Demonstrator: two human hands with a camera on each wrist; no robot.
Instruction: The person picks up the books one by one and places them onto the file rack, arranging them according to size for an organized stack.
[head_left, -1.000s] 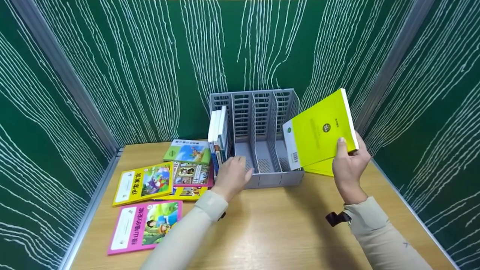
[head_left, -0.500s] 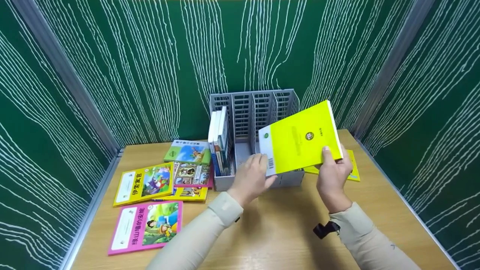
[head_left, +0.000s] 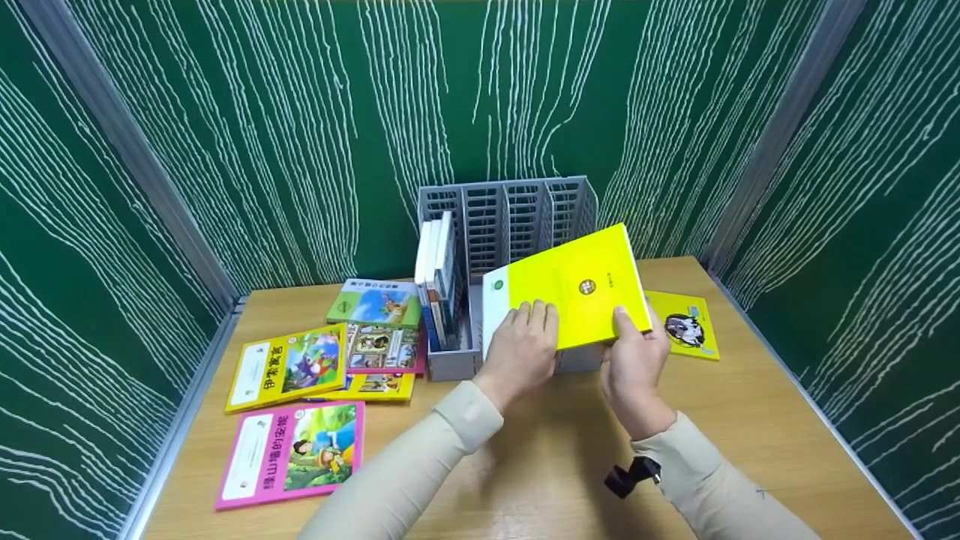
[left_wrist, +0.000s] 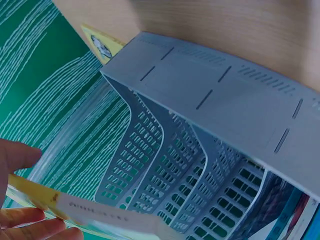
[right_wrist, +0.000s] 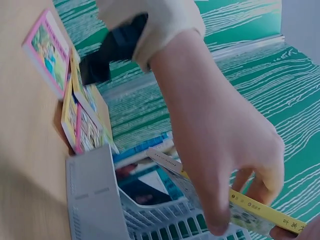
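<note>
In the head view a bright yellow-green book point(head_left: 577, 274), its back cover up, is held tilted in front of the grey file rack point(head_left: 454, 366). My right hand point(head_left: 636, 356) grips its lower right corner, thumb on the cover. My left hand point(head_left: 521, 345) holds the lower edge nearer the white strip, fingers over the cover. The right wrist view has the left hand point(right_wrist: 220, 135) pinching the book's yellow spine edge point(right_wrist: 265, 210). From the left wrist, the right hand's thumb and fingers point(left_wrist: 35, 225) show around the book's end.
White-edged books point(head_left: 435, 262) stand in the rack's leftmost compartment. A yellow book with a dog point(head_left: 684, 326) lies right of the rack. At left lie a pink book point(head_left: 300, 454), a yellow book point(head_left: 289, 367) and a green-blue book point(head_left: 375, 304), among others. Green walls surround the table.
The yellow-green book has moved left and down in front of the rack with my right hand. My left hand has moved right from the rack onto the book's lower edge.
</note>
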